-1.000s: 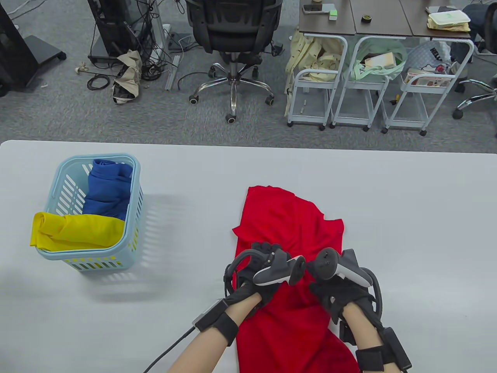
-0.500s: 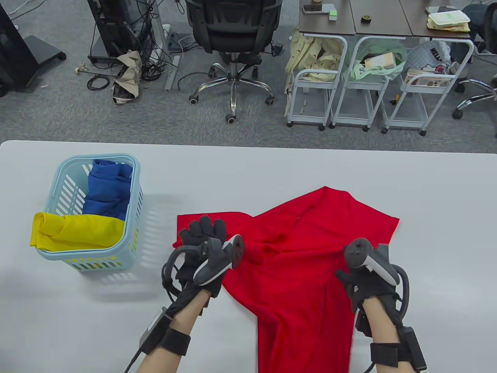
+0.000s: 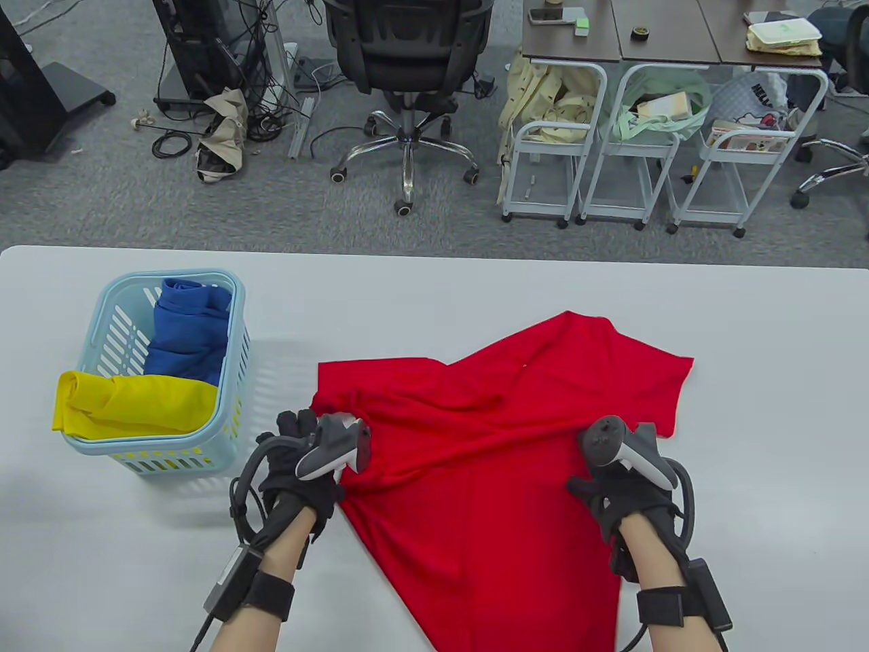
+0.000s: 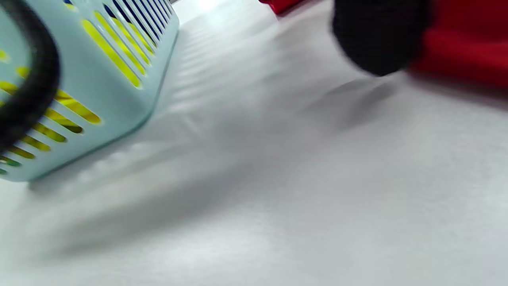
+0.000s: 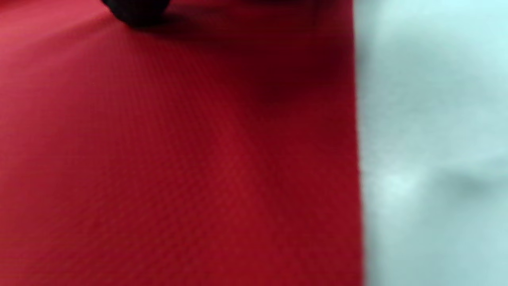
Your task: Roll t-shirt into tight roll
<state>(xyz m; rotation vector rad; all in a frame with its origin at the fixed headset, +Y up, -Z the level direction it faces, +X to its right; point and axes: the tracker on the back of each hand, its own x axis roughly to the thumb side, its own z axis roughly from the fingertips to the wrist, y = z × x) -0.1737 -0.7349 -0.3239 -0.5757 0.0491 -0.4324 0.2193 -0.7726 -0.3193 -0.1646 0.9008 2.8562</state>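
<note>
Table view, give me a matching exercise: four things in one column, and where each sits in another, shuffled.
Things:
1. red t-shirt
2. yellow garment
3. blue garment
4. left hand

Places:
A. far end of the basket
B. at the shirt's left edge
C. spread on the table
D. near end of the basket, hanging over its rim

Pairs: 1-C, 2-D, 3-A, 4-B

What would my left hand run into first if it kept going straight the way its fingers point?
Probably the left sleeve of the red t-shirt, lying just ahead of the left hand. The blue basket sits off to its left, seemingly outside that line.
</note>
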